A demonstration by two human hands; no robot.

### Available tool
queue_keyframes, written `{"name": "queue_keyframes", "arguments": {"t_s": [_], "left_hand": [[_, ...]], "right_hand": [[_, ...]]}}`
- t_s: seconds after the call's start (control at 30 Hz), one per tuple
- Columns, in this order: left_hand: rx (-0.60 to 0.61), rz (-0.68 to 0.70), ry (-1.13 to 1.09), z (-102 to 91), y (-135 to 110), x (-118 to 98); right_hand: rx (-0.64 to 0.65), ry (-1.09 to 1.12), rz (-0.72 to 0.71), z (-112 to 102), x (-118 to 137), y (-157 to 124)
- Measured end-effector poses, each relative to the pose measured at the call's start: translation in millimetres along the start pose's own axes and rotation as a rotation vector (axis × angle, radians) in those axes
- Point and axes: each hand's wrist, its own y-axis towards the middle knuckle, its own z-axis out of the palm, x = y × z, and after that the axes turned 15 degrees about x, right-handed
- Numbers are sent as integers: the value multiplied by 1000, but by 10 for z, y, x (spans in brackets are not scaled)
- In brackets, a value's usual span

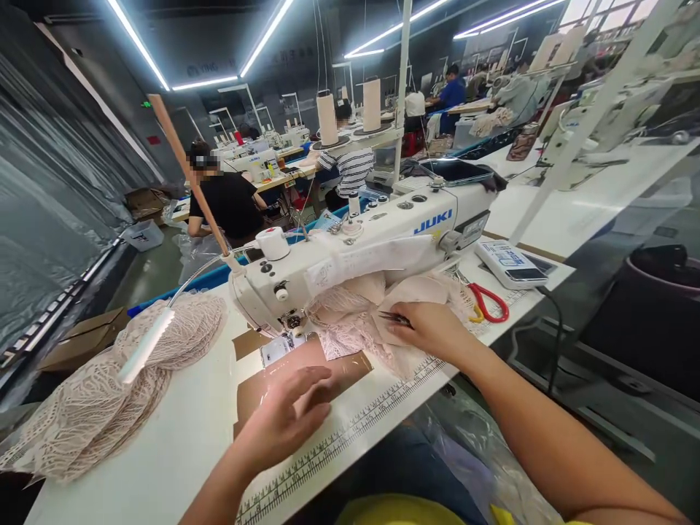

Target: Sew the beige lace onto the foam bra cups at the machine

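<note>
My left hand (pixel 289 408) is over the brown covered bed of the white sewing machine (pixel 350 248), in front of the needle area. Its fingers are spread apart, with nothing in them. A pair of dark thread snips (pixel 394 318) is in my right hand (pixel 429 328), blades pointing left. That hand rests at a bunched piece of pale pink lace fabric (pixel 355 332) to the right of the needle, beneath the machine arm. Part of the snips is hidden by my fingers.
A pile of lace pieces (pixel 164 335) lies on the left under a lit lamp (pixel 146 346). Red-handled scissors (pixel 489 302) and a control box (pixel 511 264) are at the right. A printed ruler (pixel 350 423) runs along the table's front edge. Other people sit at machines beyond.
</note>
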Motion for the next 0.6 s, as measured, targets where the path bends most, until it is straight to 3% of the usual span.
{"name": "queue_keyframes", "arguments": {"t_s": [0.2,0.3,0.4,0.47,0.53,0.6], "left_hand": [[-12,212,-621,371,922,-288],[-46,210,-810,433,1116,-381],[-90,121,-880,395,953,-435],[-7,96,-941,356,691,-435],[105,146,-1000,339,372,-412],[133,259,-1055,350,44,-377]], "right_hand": [[3,387,-346,-10,73,-165],[29,614,-451,19,52,-153],[-3,712,-416,66,-60,-111],[-21,726,-384,113,-144,-91],[-40,752,-352,173,-202,-78],[-64,778,-309,235,-229,-67]]}}
